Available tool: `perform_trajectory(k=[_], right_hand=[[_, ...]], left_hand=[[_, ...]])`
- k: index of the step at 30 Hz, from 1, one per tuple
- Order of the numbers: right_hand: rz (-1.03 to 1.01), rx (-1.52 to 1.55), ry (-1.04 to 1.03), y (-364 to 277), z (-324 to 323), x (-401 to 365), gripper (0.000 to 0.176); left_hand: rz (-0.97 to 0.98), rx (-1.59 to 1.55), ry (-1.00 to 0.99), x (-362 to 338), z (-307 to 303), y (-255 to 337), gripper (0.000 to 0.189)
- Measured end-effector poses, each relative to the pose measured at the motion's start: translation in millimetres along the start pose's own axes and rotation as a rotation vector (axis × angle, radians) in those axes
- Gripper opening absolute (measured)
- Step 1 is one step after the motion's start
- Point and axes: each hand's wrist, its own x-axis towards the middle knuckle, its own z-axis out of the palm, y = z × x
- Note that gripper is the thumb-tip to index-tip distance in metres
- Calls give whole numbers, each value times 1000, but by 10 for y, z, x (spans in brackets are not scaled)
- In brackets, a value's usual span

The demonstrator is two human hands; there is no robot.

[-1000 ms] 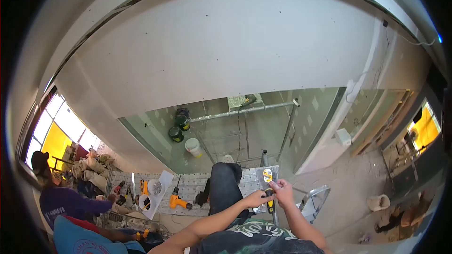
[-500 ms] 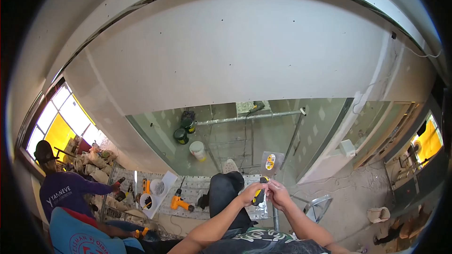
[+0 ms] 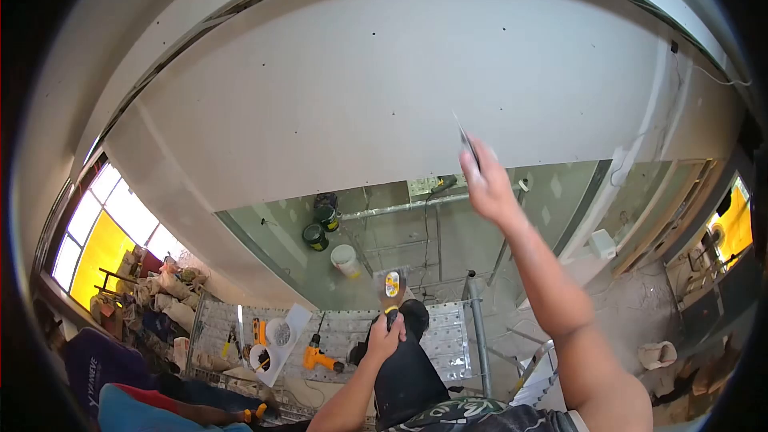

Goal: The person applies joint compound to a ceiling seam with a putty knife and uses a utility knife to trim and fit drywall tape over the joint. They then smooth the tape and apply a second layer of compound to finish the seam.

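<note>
Here's the scraper (image 3: 392, 285), low in the middle of the view, beside the person's dark-clad knee (image 3: 414, 322), its long axis running almost straight up the view, handle end toward the body, blade pointing forward and away, the yellow-and-white label facing the camera. The left hand (image 3: 387, 342) has its fingers wrapped around the handle, a firm grasp. And look up: the right hand (image 3: 489, 186) is out at the end of a stretched arm, pinching a thin tool (image 3: 466, 144), seen nearly edge-on, its long axis steep, tip aimed up and a little left toward the big white panel (image 3: 336, 88); whether that tip touches the panel, I cannot tell. Under the knee runs the perforated platform (image 3: 436, 342), a grey upright pole (image 3: 480, 336) at its right end. Left along it, an orange drill (image 3: 318, 358) lies near a white board (image 3: 298, 324) bearing two round tubs (image 3: 278, 332). Beyond the platform, down on the floor, stand a white bucket (image 3: 345, 258) and dark buckets (image 3: 315, 236). At lower left, two co-workers, one in purple (image 3: 108, 364), one in blue (image 3: 152, 412), sit close together in the view.
</note>
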Motion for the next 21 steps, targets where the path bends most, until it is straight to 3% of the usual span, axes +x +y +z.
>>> perform_trajectory(k=[1, 3, 7, 9, 11, 13, 16, 21], right_hand=[[-24, 38, -30, -169, -10, 309, 44], [-221, 18, 51, -281, 133, 853, 42], [-4, 278, -32, -984, 241, 1511, 42], [-57, 335, 51, -1103, 357, 1774, 43], [-124, 395, 136, -1054, 518, 2168, 46], [-457, 328, 371, -918, 705, 2518, 48], [-497, 273, 485, -1002, 703, 2614, 37], [-512, 364, 439, -849, 843, 2826, 43]], left_hand=[[17, 144, 14, -16, -22, -2, 23], [45, 133, 38, 18, 12, -151, 25], [69, 279, 163, 78, 21, -222, 28], [229, 456, 198, 126, -22, -437, 25], [213, 372, 211, 198, -27, -209, 25], [222, 350, 228, 250, -51, -217, 28], [254, 434, 238, 377, -89, -379, 29], [243, 469, 249, 483, -90, -460, 29]])
